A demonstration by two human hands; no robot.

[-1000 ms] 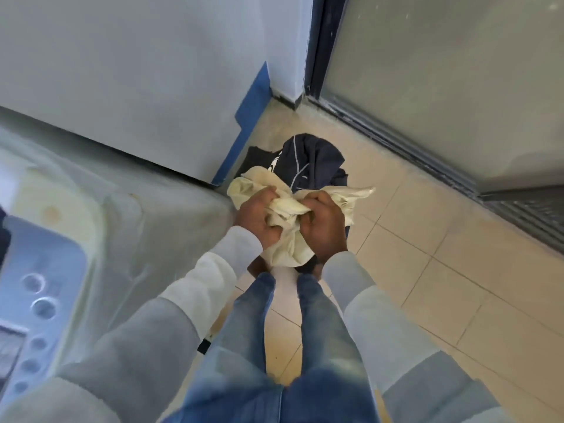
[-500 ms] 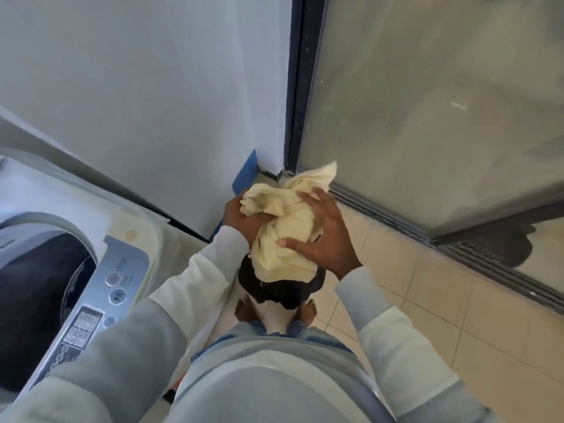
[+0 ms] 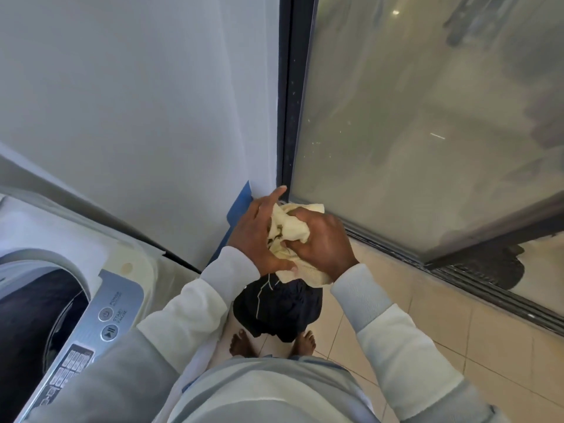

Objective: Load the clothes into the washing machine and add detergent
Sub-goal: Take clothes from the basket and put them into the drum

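Now you stand upright, no longer stooped, the cream cloth (image 3: 294, 228) balled tighter above the dark garment (image 3: 277, 309) — right hand (image 3: 323, 242) clenched round it, left hand (image 3: 256, 236) gripping it, forefinger straight — so it just needs swinging left into the open drum (image 3: 30, 315).

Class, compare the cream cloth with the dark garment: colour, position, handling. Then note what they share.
Colour: the cream cloth is pale; the dark garment is near-black with thin white lines.
Position: the cream cloth is held up; the dark garment appears to lie on the floor by the feet.
Handling: left hand and right hand grip the cream cloth; the dark garment looks untouched.
Both are crumpled and outside the washer.
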